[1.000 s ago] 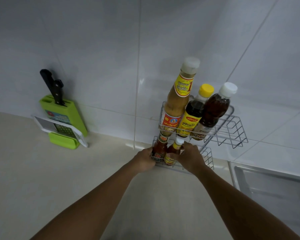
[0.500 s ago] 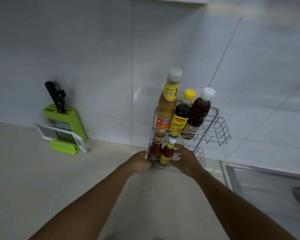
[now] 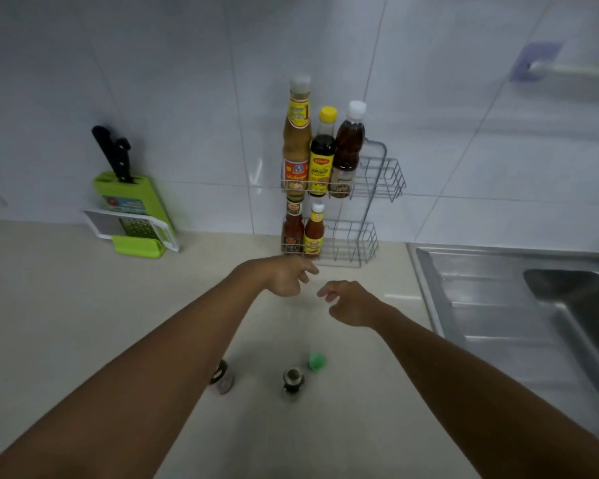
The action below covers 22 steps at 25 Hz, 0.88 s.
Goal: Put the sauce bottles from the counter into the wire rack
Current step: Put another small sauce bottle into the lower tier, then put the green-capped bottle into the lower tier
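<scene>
A two-tier wire rack (image 3: 377, 178) stands against the tiled wall. Its upper tier holds a tall tan sauce bottle (image 3: 296, 140), a dark bottle with a yellow cap (image 3: 322, 157) and a brown bottle with a white cap (image 3: 348, 150). In the lower tier stand two small red sauce bottles (image 3: 293, 229) (image 3: 314, 231). My left hand (image 3: 286, 276) and my right hand (image 3: 350, 302) hover over the counter just in front of the rack, fingers apart, holding nothing. Near me on the counter stand three small bottles: a green-capped one (image 3: 316, 361), a dark-capped one (image 3: 293, 382) and one (image 3: 223, 378) partly hidden by my left forearm.
A green knife block (image 3: 132, 209) with black-handled knives and a grater leans at the wall on the left. A steel sink (image 3: 533, 305) lies to the right of the rack. The beige counter (image 3: 66, 305) spreads to the left.
Both hands have let go of the small red bottles in the lower tier and drawn back toward me. The view has tilted down, showing small bottles on the near counter.
</scene>
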Each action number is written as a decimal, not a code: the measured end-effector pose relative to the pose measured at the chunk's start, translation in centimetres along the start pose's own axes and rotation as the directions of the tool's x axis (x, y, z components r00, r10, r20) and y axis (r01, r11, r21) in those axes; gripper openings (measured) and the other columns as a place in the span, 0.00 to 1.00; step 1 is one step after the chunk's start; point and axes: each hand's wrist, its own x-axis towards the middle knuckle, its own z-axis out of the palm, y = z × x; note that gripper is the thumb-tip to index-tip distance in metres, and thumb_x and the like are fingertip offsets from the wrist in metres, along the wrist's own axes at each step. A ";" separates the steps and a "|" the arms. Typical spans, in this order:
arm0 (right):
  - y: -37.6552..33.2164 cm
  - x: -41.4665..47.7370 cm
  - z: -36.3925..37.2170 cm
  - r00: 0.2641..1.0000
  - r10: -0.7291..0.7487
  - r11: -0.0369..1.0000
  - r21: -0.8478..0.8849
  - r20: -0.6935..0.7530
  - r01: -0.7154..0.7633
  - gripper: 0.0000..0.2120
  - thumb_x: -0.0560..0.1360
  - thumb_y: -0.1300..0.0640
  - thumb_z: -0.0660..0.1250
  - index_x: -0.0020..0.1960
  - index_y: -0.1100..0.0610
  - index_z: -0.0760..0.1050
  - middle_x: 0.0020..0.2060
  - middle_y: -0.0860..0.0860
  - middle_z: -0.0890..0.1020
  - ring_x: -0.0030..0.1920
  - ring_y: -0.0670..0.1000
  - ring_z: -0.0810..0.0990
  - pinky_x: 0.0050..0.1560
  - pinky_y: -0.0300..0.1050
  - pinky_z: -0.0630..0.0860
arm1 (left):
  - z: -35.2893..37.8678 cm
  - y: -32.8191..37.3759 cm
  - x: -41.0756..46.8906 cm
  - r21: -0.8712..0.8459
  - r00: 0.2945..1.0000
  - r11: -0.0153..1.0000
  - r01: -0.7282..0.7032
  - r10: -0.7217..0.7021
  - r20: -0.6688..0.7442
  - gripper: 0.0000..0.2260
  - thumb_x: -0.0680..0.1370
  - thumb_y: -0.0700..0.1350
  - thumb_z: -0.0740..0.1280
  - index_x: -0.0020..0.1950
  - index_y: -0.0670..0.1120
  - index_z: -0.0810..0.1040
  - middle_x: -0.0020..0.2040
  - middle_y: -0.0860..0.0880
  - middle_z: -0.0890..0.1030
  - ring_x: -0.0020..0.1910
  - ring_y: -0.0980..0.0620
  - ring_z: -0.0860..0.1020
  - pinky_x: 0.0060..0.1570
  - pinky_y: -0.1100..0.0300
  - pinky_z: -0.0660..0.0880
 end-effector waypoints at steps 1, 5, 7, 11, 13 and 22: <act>0.2 -0.9 1.3 0.995 0.012 1.000 -0.030 0.101 -0.009 0.23 0.73 0.65 0.69 0.67 0.54 0.78 0.64 0.56 0.80 0.61 0.53 0.79 0.60 0.44 0.77 | 1.0 -0.1 -0.4 0.038 0.999 0.999 -0.001 -0.001 0.051 0.32 0.78 0.32 0.64 0.80 0.49 0.61 0.76 0.45 0.70 0.72 0.45 0.72 0.67 0.53 0.74; 1.0 -3.8 7.4 0.931 0.044 0.984 -0.174 0.362 0.021 0.31 0.73 0.62 0.70 0.74 0.49 0.70 0.72 0.54 0.70 0.72 0.57 0.70 0.71 0.50 0.70 | 6.5 -1.2 -2.1 0.115 0.970 0.990 0.082 -0.105 0.217 0.40 0.73 0.33 0.73 0.80 0.50 0.59 0.77 0.46 0.68 0.73 0.45 0.71 0.67 0.51 0.74; 1.5 -4.8 10.1 0.961 0.008 0.969 -0.240 0.276 0.061 0.29 0.73 0.62 0.71 0.72 0.48 0.72 0.68 0.54 0.72 0.68 0.58 0.74 0.66 0.52 0.73 | 9.6 -2.5 -2.9 0.094 0.971 0.989 0.117 -0.133 0.197 0.43 0.70 0.35 0.77 0.80 0.50 0.60 0.76 0.47 0.68 0.72 0.46 0.72 0.65 0.57 0.73; 2.5 -6.5 13.1 1.000 -0.015 0.988 -0.157 0.014 0.017 0.16 0.75 0.62 0.68 0.62 0.52 0.79 0.58 0.55 0.75 0.58 0.59 0.78 0.56 0.48 0.75 | 16.7 -6.0 -3.4 -0.296 0.998 0.955 0.020 -0.037 -0.050 0.32 0.66 0.37 0.81 0.68 0.46 0.76 0.60 0.51 0.78 0.59 0.51 0.76 0.55 0.61 0.74; 2.9 -7.3 12.9 0.999 0.000 1.000 0.025 -0.037 0.001 0.17 0.72 0.63 0.70 0.59 0.51 0.79 0.54 0.52 0.76 0.56 0.56 0.78 0.53 0.42 0.73 | 19.9 -7.3 -3.4 -0.455 0.981 0.888 -0.063 -0.027 -0.190 0.25 0.65 0.43 0.83 0.60 0.48 0.80 0.55 0.51 0.82 0.56 0.51 0.79 0.58 0.55 0.76; -1.7 -9.9 0.7 0.953 -0.185 0.889 0.372 -0.241 0.267 0.21 0.67 0.67 0.79 0.54 0.48 0.82 0.43 0.47 0.81 0.36 0.42 0.76 0.39 0.39 0.76 | 17.2 -3.5 -3.3 -0.475 0.869 0.828 -0.298 0.029 -0.495 0.08 0.70 0.47 0.72 0.45 0.53 0.76 0.35 0.56 0.75 0.33 0.58 0.72 0.36 0.59 0.69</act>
